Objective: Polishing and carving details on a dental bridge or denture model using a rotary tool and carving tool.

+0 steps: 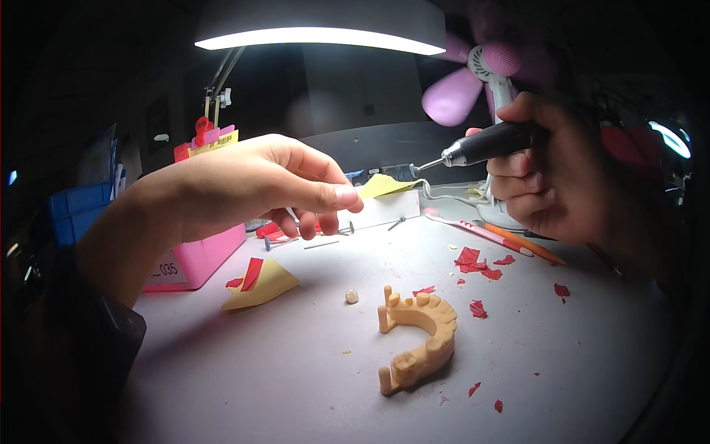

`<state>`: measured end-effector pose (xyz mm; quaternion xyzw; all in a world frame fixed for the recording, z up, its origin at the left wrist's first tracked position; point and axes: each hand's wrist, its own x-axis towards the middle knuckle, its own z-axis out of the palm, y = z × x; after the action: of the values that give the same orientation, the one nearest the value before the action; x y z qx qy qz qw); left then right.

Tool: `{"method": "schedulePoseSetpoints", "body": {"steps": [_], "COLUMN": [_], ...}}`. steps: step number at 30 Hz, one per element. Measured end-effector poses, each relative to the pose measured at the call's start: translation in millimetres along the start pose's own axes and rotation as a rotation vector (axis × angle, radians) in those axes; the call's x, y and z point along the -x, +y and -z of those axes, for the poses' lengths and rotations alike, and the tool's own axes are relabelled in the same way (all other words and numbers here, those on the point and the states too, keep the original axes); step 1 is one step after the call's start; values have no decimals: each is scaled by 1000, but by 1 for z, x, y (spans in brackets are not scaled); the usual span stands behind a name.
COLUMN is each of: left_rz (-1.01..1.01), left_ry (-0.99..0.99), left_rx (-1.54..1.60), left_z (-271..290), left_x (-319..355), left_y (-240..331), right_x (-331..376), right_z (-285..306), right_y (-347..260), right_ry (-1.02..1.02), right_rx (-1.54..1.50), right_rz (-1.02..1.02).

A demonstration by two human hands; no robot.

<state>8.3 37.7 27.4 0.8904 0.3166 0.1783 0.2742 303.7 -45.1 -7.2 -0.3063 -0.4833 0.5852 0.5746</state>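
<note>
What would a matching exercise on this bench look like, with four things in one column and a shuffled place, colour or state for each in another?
Column one:
1. Rotary handpiece
2. Dental model
3. Toothbrush
4. Fan

Column two:
A. Lying alongside an orange pencil-like tool
B. Tan and curved like a horseshoe
C. Standing at the back, with pink blades
D. Held up in the right hand

Right pairs: 1-D, 2-B, 3-A, 4-C.
</note>
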Motion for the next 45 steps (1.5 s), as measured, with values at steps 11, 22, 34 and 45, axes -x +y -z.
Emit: {"method": "schedulePoseSetpoints", "body": {"steps": [11, 22, 34, 45], "left_rz": [194, 69, 43, -131], "left_ry": [-267, -163, -356, -565], "left_rx": [10, 172, 1703, 1724], "left_z": [10, -28, -52, -41], "left_x": [21, 15, 15, -2], "left_y": [-17, -10, -3, -28], "right_x": [12, 6, 14, 10], "right_z": [-29, -23, -38, -38], "right_y": [7, 11, 14, 30], "right_ry": [165, -92, -81, -150], "right_rx": [2, -48, -169, -277], "right_rz": [9, 65, 167, 142]}}
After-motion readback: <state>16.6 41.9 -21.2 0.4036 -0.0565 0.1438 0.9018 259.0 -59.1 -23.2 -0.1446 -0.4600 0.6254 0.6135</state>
